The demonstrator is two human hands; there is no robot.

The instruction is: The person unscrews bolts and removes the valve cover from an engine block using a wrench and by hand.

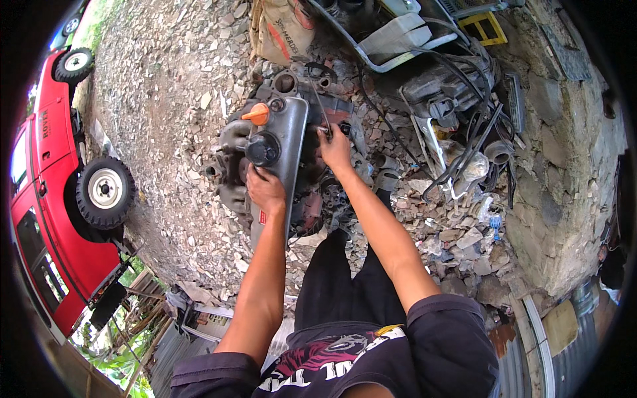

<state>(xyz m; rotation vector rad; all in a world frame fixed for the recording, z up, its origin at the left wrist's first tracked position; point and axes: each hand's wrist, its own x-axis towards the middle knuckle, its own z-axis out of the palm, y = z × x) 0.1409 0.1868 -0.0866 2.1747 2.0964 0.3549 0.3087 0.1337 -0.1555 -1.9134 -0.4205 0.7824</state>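
A greasy engine [232, 142] rests on the gravel in front of me, topped by a long grey metal valve cover [292, 132]. On the cover sit a round black filler cap [263, 148] and an orange winged cap [257, 114]. My left hand [267, 191] grips the cover just below the black cap, fingers curled. At the cover's right side, my right hand [336, 149] is closed in a pinch beside the lower end of a thin metal rod [319, 99]. What lies between its fingertips is too small to make out.
Far left, a red off-road vehicle [60, 166] is parked. To the right lie black hoses [474, 146] and grimy parts, against a stone wall [551, 172]. Beyond the engine stand a printed sack [282, 30] and a tub [378, 66] of parts. Loose broken stones [166, 119] cover the ground.
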